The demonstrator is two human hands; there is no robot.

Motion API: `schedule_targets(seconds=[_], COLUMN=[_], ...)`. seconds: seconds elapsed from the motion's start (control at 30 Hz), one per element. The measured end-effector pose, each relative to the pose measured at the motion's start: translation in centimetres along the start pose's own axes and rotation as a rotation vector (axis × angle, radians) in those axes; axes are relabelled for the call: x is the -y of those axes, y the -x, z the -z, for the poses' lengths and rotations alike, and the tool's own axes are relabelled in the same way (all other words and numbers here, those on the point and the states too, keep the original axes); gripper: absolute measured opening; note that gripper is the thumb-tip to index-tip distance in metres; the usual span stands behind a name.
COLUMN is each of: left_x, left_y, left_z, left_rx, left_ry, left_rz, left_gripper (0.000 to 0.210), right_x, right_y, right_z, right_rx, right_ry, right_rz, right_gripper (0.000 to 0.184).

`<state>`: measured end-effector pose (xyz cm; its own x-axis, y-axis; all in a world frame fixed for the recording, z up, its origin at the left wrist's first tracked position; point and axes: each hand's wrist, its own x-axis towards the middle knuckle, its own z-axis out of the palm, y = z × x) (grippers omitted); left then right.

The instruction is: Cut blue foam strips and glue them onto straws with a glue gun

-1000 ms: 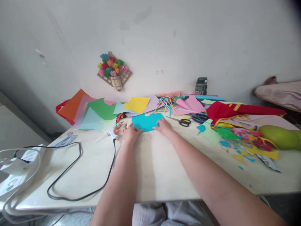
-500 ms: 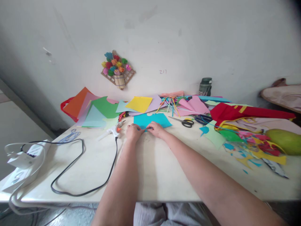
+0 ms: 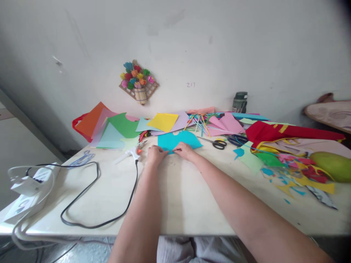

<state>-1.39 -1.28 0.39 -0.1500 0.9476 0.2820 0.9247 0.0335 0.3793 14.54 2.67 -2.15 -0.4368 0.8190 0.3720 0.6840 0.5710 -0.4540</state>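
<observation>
A bright blue sheet of paper [image 3: 179, 137] lies flat on the table, with a notch cut in its far edge. My left hand [image 3: 156, 153] is closed at the near left corner of that sheet, its fingertips pinching the edge. A short way to the right, my right hand [image 3: 184, 150] pinches the same near edge between thumb and fingers. Part of the edge is hidden under my fingers, so whether it is folded there I cannot tell. A white glue gun [image 3: 133, 152] lies just left of my left hand.
Black-handled scissors [image 3: 218, 143] lie right of the blue sheet. Coloured papers [image 3: 120, 126] and thin sticks line the wall side. Paper scraps [image 3: 298, 171] and a green mango [image 3: 333, 166] are on the right. A black cord [image 3: 95, 175] loops left towards a power strip [image 3: 33, 193].
My right hand has shifted slightly right along the near edge, leaving a wider gap between the hands. The whole view has tilted a little.
</observation>
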Motion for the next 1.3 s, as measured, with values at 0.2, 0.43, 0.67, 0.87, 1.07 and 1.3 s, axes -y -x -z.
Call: schedule_targets(seconds=[0.2, 0.43, 0.67, 0.87, 1.07, 1.3], left_x=[0.5, 0.6, 0.4, 0.1, -0.2, -0.2], left_y=[-0.2, -0.3, -0.1, 0.0, 0.4, 0.5], left_z=[-0.2, -0.2, 0.1, 0.3, 1.1, 1.8], left_rx=[-0.004, 0.019, 0.039, 0.052, 0.084, 0.168], left_ry=[-0.043, -0.076, -0.113, -0.149, -0.213, -0.192], left_rz=[-0.009, 0.000, 0.028, 0.025, 0.069, 0.188], left_gripper=[0.027, 0.027, 0.025, 0.026, 0.028, 0.032], right_x=[0.0, 0.3, 0.5, 0.6, 0.7, 0.5], right_y=[0.0, 0.4, 0.8, 1.1, 1.3, 1.4], right_z=[0.2, 0.7, 0.9, 1.1, 1.2, 1.1], right_rx=[0.029, 0.067, 0.078, 0.101, 0.100, 0.108], right_ry=[0.027, 0.053, 0.068, 0.122, 0.125, 0.092], right_rz=[-0.005, 0.037, 0.089, 0.104, 0.132, 0.124], right_gripper=[0.019, 0.022, 0.023, 0.023, 0.023, 0.028])
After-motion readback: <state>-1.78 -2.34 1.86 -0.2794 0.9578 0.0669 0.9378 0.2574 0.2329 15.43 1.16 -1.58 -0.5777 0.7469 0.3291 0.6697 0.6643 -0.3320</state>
